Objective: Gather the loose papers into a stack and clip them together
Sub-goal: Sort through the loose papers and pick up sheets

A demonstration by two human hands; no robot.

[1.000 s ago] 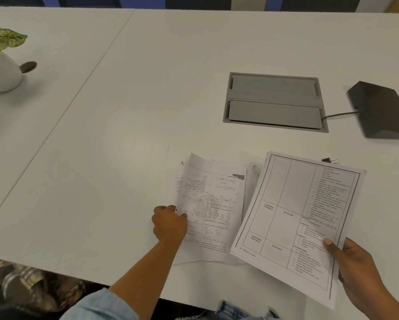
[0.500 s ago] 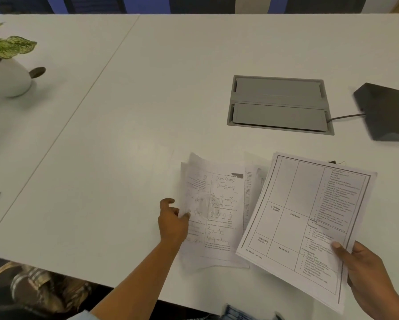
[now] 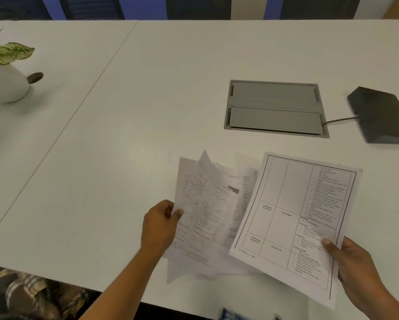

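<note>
Papers are half gathered: the diagram sheets lift off the near table edge, pinched by the left hand; just right, the right hand pinches the timetable sheet. Gathering seems underway; next, I'd guess, bring both bunches together, then clip.

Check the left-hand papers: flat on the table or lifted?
Lifted. The left hand pinches the diagram papers at their left edge; the sheets curl and tilt up, fanned unevenly rather than lying flat on the table.
</note>
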